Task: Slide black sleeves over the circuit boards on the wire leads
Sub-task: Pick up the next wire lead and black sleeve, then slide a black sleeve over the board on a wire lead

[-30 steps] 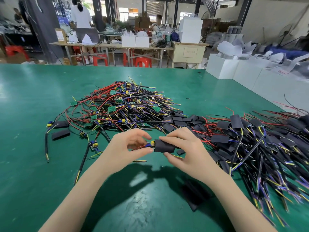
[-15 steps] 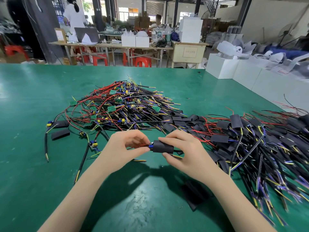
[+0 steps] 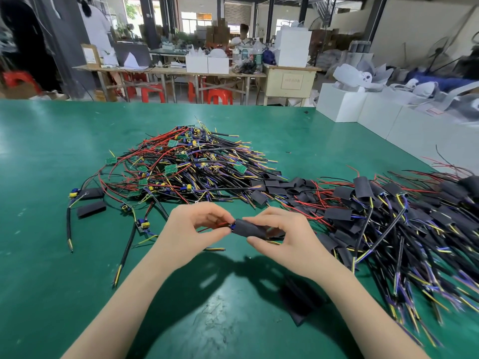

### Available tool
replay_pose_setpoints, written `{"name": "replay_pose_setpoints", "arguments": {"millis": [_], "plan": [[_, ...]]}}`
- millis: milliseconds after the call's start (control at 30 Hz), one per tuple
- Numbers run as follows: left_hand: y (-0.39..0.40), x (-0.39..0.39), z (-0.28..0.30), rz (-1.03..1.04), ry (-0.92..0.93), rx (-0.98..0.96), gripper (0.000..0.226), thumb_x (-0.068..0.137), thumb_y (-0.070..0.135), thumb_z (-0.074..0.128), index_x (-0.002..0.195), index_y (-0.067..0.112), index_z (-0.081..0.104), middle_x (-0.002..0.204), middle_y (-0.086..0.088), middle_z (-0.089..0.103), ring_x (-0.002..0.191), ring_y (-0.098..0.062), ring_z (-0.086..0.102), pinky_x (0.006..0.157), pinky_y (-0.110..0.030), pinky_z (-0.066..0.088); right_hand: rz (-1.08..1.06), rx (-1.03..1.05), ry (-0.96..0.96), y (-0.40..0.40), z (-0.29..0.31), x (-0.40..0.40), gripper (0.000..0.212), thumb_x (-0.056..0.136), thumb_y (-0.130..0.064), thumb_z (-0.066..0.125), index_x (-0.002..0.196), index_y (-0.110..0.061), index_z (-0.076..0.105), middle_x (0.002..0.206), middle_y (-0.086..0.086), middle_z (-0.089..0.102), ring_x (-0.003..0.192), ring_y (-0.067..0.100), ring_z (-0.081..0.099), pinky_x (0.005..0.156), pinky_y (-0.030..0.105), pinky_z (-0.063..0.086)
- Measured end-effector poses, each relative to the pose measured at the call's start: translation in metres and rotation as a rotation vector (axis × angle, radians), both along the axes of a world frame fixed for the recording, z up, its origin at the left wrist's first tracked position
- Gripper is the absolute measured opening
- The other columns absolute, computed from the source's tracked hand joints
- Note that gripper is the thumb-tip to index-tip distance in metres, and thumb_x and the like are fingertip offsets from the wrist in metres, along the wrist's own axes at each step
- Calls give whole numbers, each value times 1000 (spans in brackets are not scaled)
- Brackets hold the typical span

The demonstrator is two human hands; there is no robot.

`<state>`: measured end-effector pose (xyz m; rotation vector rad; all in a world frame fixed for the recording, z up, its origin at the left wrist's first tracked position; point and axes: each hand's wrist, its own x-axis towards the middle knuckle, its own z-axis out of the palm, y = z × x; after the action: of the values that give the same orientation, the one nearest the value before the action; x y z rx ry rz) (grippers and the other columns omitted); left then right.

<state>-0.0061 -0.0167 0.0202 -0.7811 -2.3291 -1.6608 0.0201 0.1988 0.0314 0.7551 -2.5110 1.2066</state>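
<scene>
Nearest the camera, two bare forearms reached forward over the green table (image 3: 51,255) and met above its middle, so that the work was held clear of the clutter and directly under the eyes. The left hand (image 3: 191,237) had its thumb and forefinger pinched on the red wires (image 3: 217,225) at the near end of a lead, apparently to anchor it against the pull of the sleeve; its other fingers curled loosely behind. The right hand (image 3: 282,239) gripped the black sleeve (image 3: 250,228) between thumb below and fingers above, the sleeve lying roughly level between the two hands. Only a small blue part showed at the sleeve's left mouth, which suggested the circuit board inside was almost wholly covered and the step close to done; the board itself could not be seen. A loose black piece (image 3: 300,301) lay on the table under the right forearm. To the right, close beside that hand, lay the heap of sleeved leads (image 3: 388,211), probably put there for an easy drop. Farther off, left of centre, lay the pile of bare boards (image 3: 181,164) with red, black and yellow wires, within the left hand's reach. Two spare sleeves (image 3: 90,208) lay at its left edge. Beyond the table stood white boxes (image 3: 344,104) and workbenches.
</scene>
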Motion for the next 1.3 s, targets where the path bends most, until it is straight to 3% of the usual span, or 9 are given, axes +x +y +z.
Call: {"name": "replay_pose_setpoints", "arguments": {"millis": [267, 433, 600, 767, 867, 933, 1100, 1200, 1300], "plan": [[-1, 1, 2, -59, -90, 20, 24, 82, 1, 71, 85, 25, 73, 84, 3, 74, 78, -9, 68, 78, -19, 53, -20, 46, 164, -5, 0, 2, 31, 76, -8, 75, 107, -12, 73, 91, -2, 64, 77, -1, 55, 72, 10, 39], [-4, -2, 11, 45, 66, 112, 25, 82, 12, 66, 108, 15, 68, 106, 3, 70, 99, -18, 66, 89, -32, 52, -187, 75, 619, -5, 10, 4, 36, 83, -8, 68, 119, -4, 66, 102, 8, 63, 88, 15, 60, 78, 22, 49], [-10, -7, 7, 183, 48, 169, 26, 83, 12, 68, 107, 20, 67, 104, 6, 71, 101, -14, 66, 90, -25, 51, -480, 62, 963, 16, 28, 3, 36, 91, -10, 64, 125, 0, 59, 108, 8, 57, 93, 19, 57, 87, 24, 46], [-13, -13, -1, 346, 9, 116, 26, 86, -5, 65, 97, 18, 69, 98, 2, 72, 91, -16, 67, 85, -29, 53, -1021, 123, 570, 87, 27, -10, 40, 89, -12, 63, 128, -2, 58, 108, 22, 59, 96, 38, 52, 81, 42, 43], [-17, -16, -6, 441, 3, 53, 19, 87, -3, 64, 94, 14, 70, 96, 2, 72, 90, -20, 67, 84, -32, 53, -1176, 333, 165, 109, 16, -15, 49, 88, -22, 64, 130, 1, 54, 119, 27, 56, 109, 45, 41, 86, 53, 41], [-21, -19, -9, 513, -6, 12, 19, 86, -3, 64, 93, 13, 71, 95, 1, 72, 89, -20, 66, 84, -31, 52, -1214, 354, 135, 108, 14, -14, 56, 87, -29, 65, 133, 0, 50, 128, 26, 51, 117, 43, 37, 89, 55, 36], [-40, -28, -16, 790, 3, -185, 27, 82, -5, 61, 101, 12, 71, 104, -9, 70, 96, -27, 61, 91, -37, 46, -831, 215, 516, 75, 20, -15, 33, 85, -15, 69, 116, -5, 64, 110, 17, 62, 102, 37, 53, 89, 40, 39], [-55, -32, -20, 984, -56, -440, 35, 81, 2, 63, 115, 11, 65, 117, -20, 60, 110, -39, 50, 93, -46, 40, -457, 335, 364, 49, 10, -15, 21, 82, -6, 69, 103, -9, 72, 97, 8, 66, 95, 30, 60, 86, 36, 47], [-67, -33, -23, 1009, -252, -606, 46, 84, 12, 67, 128, 7, 54, 125, -25, 51, 115, -42, 47, 95, -48, 42, -331, 553, 165, 38, -10, -17, 30, 88, -8, 59, 115, -14, 69, 115, 3, 62, 111, 25, 53, 95, 36, 44]]}}
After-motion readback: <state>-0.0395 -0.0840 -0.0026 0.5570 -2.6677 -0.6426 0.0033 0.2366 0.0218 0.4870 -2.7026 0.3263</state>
